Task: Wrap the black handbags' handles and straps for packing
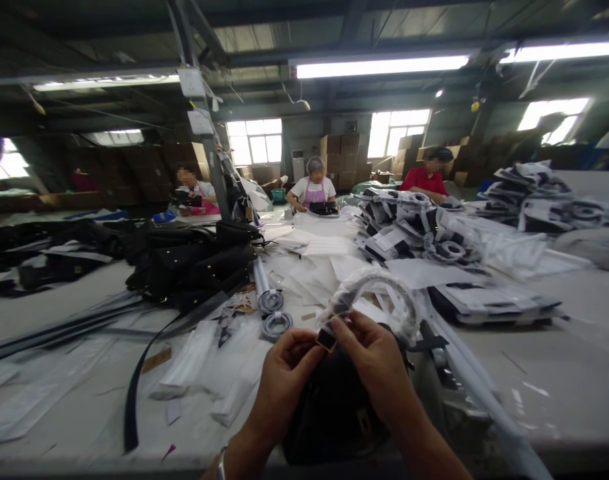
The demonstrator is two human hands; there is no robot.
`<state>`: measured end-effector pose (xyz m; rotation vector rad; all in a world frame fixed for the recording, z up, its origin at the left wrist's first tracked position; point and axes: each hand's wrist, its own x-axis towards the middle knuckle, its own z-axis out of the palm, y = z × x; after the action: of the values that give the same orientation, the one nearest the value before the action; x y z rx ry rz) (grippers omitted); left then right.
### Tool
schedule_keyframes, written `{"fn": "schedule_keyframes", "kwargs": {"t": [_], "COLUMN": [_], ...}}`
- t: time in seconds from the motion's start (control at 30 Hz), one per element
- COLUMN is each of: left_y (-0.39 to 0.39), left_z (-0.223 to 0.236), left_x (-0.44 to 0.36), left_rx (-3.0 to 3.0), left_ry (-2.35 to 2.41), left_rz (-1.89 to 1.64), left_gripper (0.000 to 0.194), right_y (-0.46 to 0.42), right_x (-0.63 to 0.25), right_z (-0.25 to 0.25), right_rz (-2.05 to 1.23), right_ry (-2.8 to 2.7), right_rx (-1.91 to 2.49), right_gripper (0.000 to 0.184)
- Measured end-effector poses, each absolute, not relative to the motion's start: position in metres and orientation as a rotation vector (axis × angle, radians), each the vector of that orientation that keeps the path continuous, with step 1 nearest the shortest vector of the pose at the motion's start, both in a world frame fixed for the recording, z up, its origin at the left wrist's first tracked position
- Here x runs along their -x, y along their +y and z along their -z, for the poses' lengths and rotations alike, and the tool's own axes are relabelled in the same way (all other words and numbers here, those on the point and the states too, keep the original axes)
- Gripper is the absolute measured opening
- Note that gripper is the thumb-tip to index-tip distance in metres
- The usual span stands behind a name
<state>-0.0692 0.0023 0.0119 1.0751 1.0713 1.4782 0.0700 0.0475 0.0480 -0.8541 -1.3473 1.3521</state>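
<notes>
A black handbag (329, 407) sits before me at the table's near edge, partly hidden by my forearms. Its curved handle (392, 287) is wrapped in clear plastic and arches up above it. At the handle's near end is a small dark tab with a gold-coloured metal edge (326, 341). My left hand (292, 363) pinches this tab from the left between thumb and fingers. My right hand (372, 353) is closed on the wrapped handle end just above the tab, thumb pressed on the plastic.
Black bags (194, 260) are heaped at left, wrapped bags (409, 227) at right. Two rolled straps (272, 313) and white paper sheets (329, 250) lie ahead. A long black strap (132, 400) lies at left. A post (217, 167) rises beyond; several co-workers (314, 187) sit across.
</notes>
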Motion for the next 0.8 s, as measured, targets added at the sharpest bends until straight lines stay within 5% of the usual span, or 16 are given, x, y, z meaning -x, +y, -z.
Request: {"fn": "schedule_keyframes", "kwargs": {"t": [0.2, 0.53, 0.8], "left_y": [0.006, 0.002, -0.003], "left_z": [-0.006, -0.007, 0.007], "left_x": [0.066, 0.066, 0.059], "left_rx": [-1.099, -1.126, -1.367], "left_ry": [1.070, 1.043, 1.223], "left_rz": [-1.593, -1.550, -1.830], "left_gripper": [0.019, 0.022, 0.017], "right_y": [0.046, 0.040, 0.040], "right_x": [-0.072, -0.086, -0.100], "right_z": [-0.033, -0.025, -0.005], "right_rz": [-1.197, -1.632, -1.362], "right_ry": [-1.561, -1.254, -1.225], "right_rx": [0.924, 0.876, 1.031], "right_gripper": [0.027, 0.042, 0.030]}}
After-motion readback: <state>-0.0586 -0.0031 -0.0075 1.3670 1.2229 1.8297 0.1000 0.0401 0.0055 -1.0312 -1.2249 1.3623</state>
